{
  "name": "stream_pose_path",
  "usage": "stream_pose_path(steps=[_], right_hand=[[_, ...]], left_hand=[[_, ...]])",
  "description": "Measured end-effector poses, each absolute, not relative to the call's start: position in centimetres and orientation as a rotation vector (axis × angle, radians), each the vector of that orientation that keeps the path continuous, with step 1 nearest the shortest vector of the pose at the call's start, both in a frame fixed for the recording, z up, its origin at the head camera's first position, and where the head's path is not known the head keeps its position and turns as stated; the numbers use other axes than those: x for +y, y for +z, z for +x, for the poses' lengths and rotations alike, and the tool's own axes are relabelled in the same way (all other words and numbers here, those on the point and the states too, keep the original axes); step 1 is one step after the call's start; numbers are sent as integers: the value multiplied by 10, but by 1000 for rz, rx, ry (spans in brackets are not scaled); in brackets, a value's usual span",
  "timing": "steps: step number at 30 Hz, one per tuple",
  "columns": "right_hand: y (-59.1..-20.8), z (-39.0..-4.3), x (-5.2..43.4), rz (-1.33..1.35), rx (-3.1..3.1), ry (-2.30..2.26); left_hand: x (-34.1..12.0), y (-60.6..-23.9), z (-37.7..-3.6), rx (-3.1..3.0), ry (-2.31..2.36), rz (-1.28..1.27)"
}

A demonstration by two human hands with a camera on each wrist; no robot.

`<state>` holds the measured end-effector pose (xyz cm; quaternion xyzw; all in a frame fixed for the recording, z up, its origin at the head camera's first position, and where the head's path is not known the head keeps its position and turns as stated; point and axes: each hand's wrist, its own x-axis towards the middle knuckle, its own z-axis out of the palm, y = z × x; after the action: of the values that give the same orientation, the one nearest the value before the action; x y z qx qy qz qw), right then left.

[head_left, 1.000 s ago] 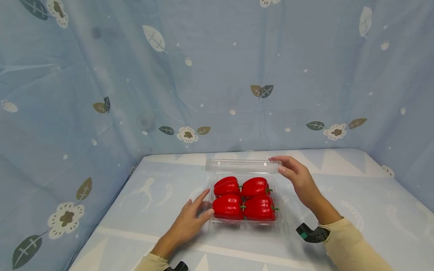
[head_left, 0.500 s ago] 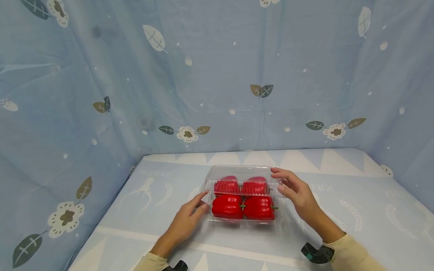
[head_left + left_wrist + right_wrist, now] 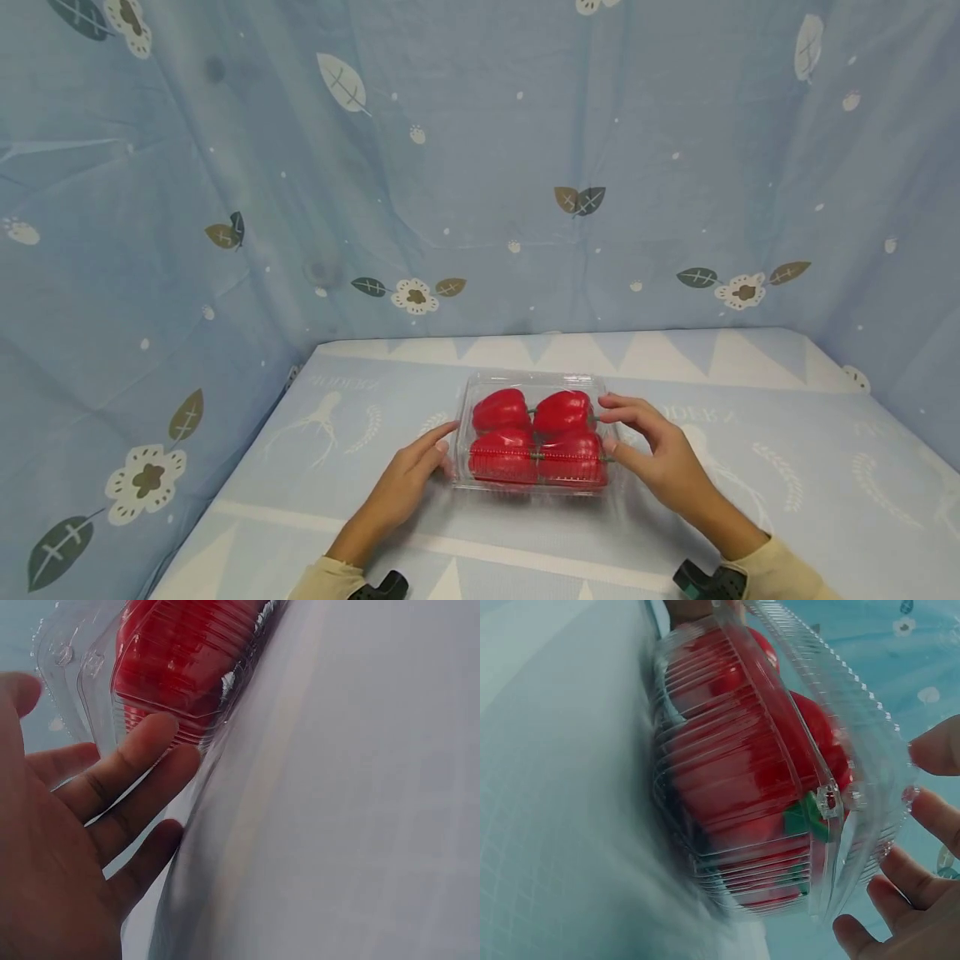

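Several red bell peppers (image 3: 501, 412) with green stems lie in a clear plastic clamshell box (image 3: 536, 492) on the table. Its hinged lid (image 3: 870, 742) lies over them at a slant, with a gap along the right side in the right wrist view. My right hand (image 3: 663, 454) holds the lid at its front right corner, thumb on one side of the rim and fingers on the other. On the box's left side, my left hand (image 3: 405, 479) keeps its fingers extended, fingertips (image 3: 161, 727) right at the ribbed wall.
A pale blue and white patterned cloth covers the table (image 3: 750, 467). Behind and to the left hangs a blue curtain (image 3: 480, 167) with leaf and flower prints. Dark bands (image 3: 708, 583) sit on both wrists.
The lid has swung from standing up behind the peppers forward and down over them. My right hand has come toward me with it; my left hand has stayed nearly in place.
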<state>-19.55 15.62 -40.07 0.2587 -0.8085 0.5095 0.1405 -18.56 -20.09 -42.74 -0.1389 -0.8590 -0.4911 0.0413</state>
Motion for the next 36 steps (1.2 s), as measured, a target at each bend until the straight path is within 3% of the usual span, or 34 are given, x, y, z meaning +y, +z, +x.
stream_pose_path(steps=[29, 36], right_hand=[[-409, -193, 159, 765, -2305, 1518], [-412, -191, 166, 785, -2227, 1640]], left_hand=[[-203, -428, -186, -2451, -2157, -620], [-202, -429, -185, -2461, -2209, -555]])
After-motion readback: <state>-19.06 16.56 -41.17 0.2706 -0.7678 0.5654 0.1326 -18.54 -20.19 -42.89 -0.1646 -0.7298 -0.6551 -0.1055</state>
